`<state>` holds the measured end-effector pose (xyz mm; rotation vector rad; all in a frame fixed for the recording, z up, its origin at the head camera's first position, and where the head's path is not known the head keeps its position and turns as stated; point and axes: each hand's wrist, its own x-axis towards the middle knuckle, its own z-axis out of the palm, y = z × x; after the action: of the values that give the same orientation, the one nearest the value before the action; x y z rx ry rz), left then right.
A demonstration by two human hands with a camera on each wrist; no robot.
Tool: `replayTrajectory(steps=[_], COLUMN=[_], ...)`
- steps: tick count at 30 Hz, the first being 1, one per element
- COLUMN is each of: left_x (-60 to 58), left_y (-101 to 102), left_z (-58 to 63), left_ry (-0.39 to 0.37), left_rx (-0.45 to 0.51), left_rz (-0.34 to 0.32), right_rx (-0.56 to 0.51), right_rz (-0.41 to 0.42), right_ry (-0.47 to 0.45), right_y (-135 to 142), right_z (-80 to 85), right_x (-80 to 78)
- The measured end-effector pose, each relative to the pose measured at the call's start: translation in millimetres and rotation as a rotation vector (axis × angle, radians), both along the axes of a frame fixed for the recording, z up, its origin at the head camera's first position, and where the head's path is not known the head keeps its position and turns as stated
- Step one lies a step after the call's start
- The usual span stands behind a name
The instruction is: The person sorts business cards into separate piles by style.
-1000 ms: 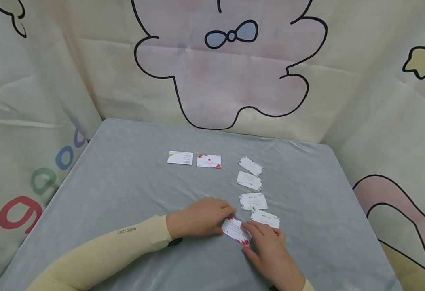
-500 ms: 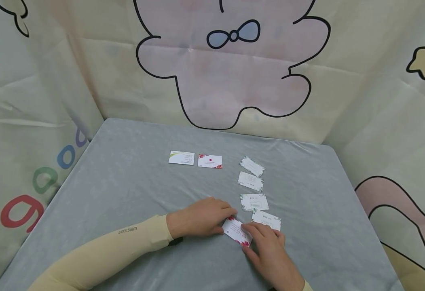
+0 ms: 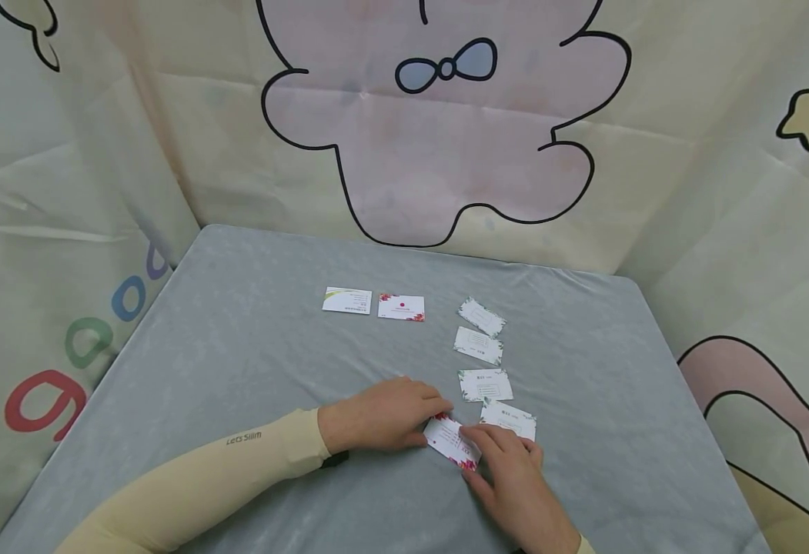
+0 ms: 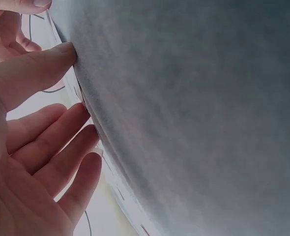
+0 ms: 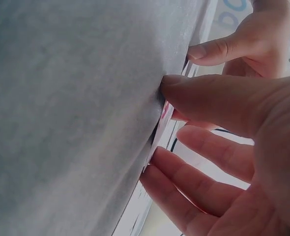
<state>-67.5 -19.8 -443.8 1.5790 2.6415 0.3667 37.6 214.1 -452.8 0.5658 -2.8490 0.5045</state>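
Note:
A white business card with red flowers at two corners (image 3: 449, 440) lies slantwise on the grey cloth between my hands. My right hand (image 3: 518, 485) holds its right end, index fingertip over the upper edge and thumb at the lower corner. In the right wrist view the card's edge (image 5: 165, 109) shows thin between thumb and fingers. My left hand (image 3: 386, 414) is at the card's left end, thumb and fingertips right at its edge, fingers loosely extended. Just beyond the right fingers lies a green-leaf card (image 3: 508, 416), partly hidden by that hand.
Further leaf-edged cards run up the right side: one nearby (image 3: 486, 385), a middle one (image 3: 478, 345) and the farthest (image 3: 482, 316). A yellow-striped card (image 3: 346, 301) and another red-flowered card (image 3: 401, 307) lie side by side farther back. Printed curtains surround the grey-covered table (image 3: 238, 308).
The whole view shifts slightly as the head turns a little. Both hands and the red-flowered card between them keep their places.

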Motion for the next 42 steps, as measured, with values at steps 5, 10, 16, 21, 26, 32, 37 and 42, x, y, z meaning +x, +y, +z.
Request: replayTrajectory(steps=[5,10,16,21,26,32,37,42], left_x=[-1.8,-8.5,-26.4,-51.8,-86.7,-123.7,-142.7,-152.7], left_y=[-1.2,-5.3,-17.2,-33.2,-52.7,-67.9,-70.7,-70.6], left_z=[0.5,1.1,0.3,4.7,9.6,17.4,14.8,6.6], left_ry=[-0.008,-0.035,-0.053,-0.060,-0.054,-0.096,-0.150,-0.175], left_rx=[0.007,0.036,0.056,0.047,0.046,0.107,0.098,0.073], left_rz=[0.006,0.035,0.116,0.206,0.313,0.420,0.473,0.498], right_rx=[0.003,0.031,0.051,0.028,0.043,0.067,0.077,0.061], right_rz=[0.064,0.112,0.155,0.208,0.232,0.225,0.198,0.182], right_ry=[0.090,0.133,0.066,-0.001,-0.072,-0.123,-0.178,-0.222], right_y=[0.5,0.5,-5.7,-17.9,-36.9,-56.5,-64.6,-67.8], right_z=[0.2,2.1,8.9,13.0,14.2,15.6,14.6,10.7], right_x=[-7.8,-24.6,-59.3,-102.9,-156.9,-213.6,-239.4,-249.1])
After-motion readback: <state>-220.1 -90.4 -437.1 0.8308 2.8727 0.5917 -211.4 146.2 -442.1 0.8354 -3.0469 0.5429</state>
